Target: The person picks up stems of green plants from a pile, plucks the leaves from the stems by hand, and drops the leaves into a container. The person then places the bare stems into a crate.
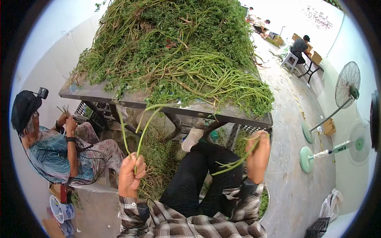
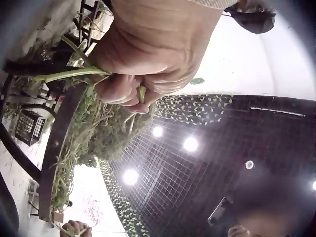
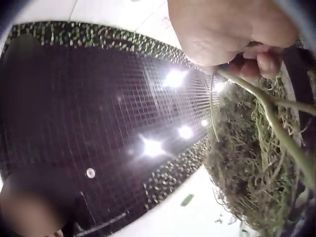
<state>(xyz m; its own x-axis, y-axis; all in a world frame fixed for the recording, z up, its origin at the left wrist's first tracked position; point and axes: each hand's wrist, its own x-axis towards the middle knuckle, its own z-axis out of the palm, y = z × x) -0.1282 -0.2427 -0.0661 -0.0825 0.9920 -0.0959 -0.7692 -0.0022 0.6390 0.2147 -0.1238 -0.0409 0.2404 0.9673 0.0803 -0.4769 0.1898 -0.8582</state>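
Note:
In the head view my left hand (image 1: 132, 174) grips a few long green stems (image 1: 143, 133), which rise from the fist and bend over near the table edge. My right hand (image 1: 258, 156), slightly blurred, pinches other green stem pieces (image 1: 235, 163) that point down and left over my lap. The two hands are well apart, both on the near side of the table. In the left wrist view the fingers curl around a cut stem (image 2: 74, 73). A forked stem (image 3: 276, 123) runs out from the right hand's fingers in the right wrist view.
A big heap of leafy green stems (image 1: 178, 39) covers the table (image 1: 139, 99). More greenery (image 1: 156, 156) lies beneath it. At left sits another person (image 1: 55, 142) handling stems. Two fans (image 1: 307, 158) stand at right, and a black crate (image 1: 317, 228) lies at lower right.

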